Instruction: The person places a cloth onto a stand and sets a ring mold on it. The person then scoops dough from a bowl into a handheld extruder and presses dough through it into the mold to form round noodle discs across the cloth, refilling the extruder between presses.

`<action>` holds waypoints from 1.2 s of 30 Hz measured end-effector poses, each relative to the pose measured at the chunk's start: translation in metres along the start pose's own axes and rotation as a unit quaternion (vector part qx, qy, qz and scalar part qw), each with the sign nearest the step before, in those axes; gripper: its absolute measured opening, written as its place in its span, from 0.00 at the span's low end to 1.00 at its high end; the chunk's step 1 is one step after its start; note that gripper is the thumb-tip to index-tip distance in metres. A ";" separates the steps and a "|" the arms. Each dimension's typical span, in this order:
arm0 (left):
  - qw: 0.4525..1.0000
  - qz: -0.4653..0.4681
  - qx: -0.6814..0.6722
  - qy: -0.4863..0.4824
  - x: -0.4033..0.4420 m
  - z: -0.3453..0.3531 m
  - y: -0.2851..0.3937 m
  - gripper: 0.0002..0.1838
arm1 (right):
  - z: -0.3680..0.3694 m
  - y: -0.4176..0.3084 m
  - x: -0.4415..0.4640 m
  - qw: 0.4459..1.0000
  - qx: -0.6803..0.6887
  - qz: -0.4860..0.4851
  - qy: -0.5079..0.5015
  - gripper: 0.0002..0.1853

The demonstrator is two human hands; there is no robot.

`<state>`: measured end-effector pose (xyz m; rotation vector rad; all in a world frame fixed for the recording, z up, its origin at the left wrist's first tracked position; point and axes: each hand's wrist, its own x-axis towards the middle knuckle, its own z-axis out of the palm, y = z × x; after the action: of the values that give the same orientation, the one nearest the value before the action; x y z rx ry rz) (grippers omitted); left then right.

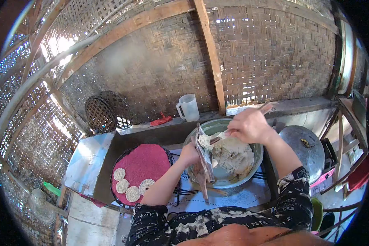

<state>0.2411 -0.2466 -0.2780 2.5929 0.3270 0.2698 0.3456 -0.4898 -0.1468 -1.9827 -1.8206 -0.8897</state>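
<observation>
My left hand (189, 155) is closed around a long two-armed wooden press (205, 166), held tilted over the near left rim of a metal basin (256, 170). Pale, crumbly dough (231, 158) fills much of the basin. Above it, my right hand (250, 126) grips a spatula (219, 137), whose wooden handle points up to the right. Its blade meets a lump of dough at the opening of the press. To the left, several round, noodle-like dough discs (132, 194) lie along the near edge of a round tray lined with pink cloth (145, 166).
A clear plastic jug (187, 107) and a red plastic bag (161, 119) sit on the ledge behind. A large round metal lid (301, 149) is at the right. A woven basket (104, 110) leans on the bamboo wall. Cardboard flap (88, 162) borders the left side.
</observation>
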 end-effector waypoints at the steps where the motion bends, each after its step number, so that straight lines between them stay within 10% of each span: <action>1: 1.000 0.003 -0.018 0.001 0.001 0.003 -0.001 0.30 | 0.004 -0.007 0.002 0.999 -0.010 -0.008 -0.030 0.07; 8: 0.994 -0.006 -0.106 -0.019 -0.005 -0.001 -0.007 0.28 | 0.017 -0.021 0.000 0.999 -0.016 -0.034 -0.009 0.07; 12: 0.998 0.033 -0.036 -0.043 0.008 -0.019 -0.040 0.24 | -0.028 0.003 -0.027 0.988 0.003 0.128 0.088 0.05; 15: 0.988 -0.028 -0.134 0.068 0.008 -0.003 -0.018 0.22 | 0.028 -0.025 -0.032 0.861 0.308 0.354 0.196 0.07; 20: 0.971 -0.024 -0.224 0.084 0.003 -0.007 -0.002 0.24 | 0.096 -0.058 -0.066 0.808 0.381 0.430 0.130 0.08; 26: 0.982 0.014 -0.160 0.095 0.006 -0.006 0.002 0.23 | 0.112 -0.045 -0.071 0.816 0.285 0.427 0.265 0.09; 31: 0.910 -0.021 -0.411 0.047 0.016 0.005 -0.013 0.18 | 0.097 -0.073 -0.062 0.907 0.161 0.303 0.246 0.10; 36: 0.866 -0.071 -0.494 0.009 0.019 0.003 -0.033 0.14 | 0.112 -0.064 -0.082 0.801 0.419 0.385 0.187 0.12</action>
<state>0.2538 -0.2154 -0.2950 1.5423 0.2801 0.3035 0.3093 -0.4767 -0.2944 -1.5358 -0.7803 -0.1197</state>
